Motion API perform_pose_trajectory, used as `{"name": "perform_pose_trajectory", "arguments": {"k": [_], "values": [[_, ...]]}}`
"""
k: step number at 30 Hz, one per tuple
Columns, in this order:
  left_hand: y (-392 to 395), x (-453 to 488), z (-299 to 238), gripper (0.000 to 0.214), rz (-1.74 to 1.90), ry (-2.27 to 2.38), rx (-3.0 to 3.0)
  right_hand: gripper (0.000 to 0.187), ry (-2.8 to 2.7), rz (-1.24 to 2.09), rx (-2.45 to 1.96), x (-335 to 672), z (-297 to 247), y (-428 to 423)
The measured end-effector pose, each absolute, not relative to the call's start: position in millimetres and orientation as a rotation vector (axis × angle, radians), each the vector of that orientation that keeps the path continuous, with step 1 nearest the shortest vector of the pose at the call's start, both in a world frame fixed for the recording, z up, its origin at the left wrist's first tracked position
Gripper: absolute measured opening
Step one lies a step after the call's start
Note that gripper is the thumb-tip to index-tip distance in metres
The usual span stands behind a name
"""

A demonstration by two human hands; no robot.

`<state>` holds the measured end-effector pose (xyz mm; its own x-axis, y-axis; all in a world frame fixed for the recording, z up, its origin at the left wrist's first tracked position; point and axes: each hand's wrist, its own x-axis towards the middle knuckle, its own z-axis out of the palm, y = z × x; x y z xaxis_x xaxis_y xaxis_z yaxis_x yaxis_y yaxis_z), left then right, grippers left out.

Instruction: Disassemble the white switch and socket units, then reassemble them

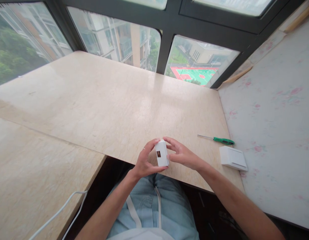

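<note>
A small white plastic block [161,153] with a dark square opening on its near face is held up above the front edge of the beige stone sill [114,103]. My left hand [143,162] grips it from the left, thumb below and fingers curled over its top. My right hand [181,154] pinches its right side with the fingertips. Both forearms reach in from the bottom of the view.
A green-handled screwdriver [218,139] lies to the right on the sill, and a white wall switch panel [233,158] rests just below it. A white cable [56,213] runs across the lower left slab. Dark window frames [167,46] close off the back.
</note>
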<state>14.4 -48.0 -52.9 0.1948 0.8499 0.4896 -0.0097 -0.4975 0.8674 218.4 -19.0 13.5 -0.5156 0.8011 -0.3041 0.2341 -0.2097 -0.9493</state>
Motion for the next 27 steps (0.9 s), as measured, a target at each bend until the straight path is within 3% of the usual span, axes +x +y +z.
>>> {"name": "perform_pose_trajectory", "arguments": {"k": [4, 9, 18, 27], "values": [[-49, 16, -49, 0.097, 1.391, 0.799, 1.742, 0.076, -1.719, 1.732, -1.212, 212, 29, -17], [-50, 19, -47, 0.095, 1.397, 0.786, 1.719, 0.061, -1.822, 1.721, -1.080, 206, 45, -15], [-49, 18, -48, 0.094, 1.410, 0.783, 1.649, 0.079, -1.714, 1.845, -0.994, 219, 28, -15], [-49, 19, -48, 0.094, 1.400, 0.776, 1.622, 0.064, -1.611, 1.885, -1.024, 211, 38, -14]]}}
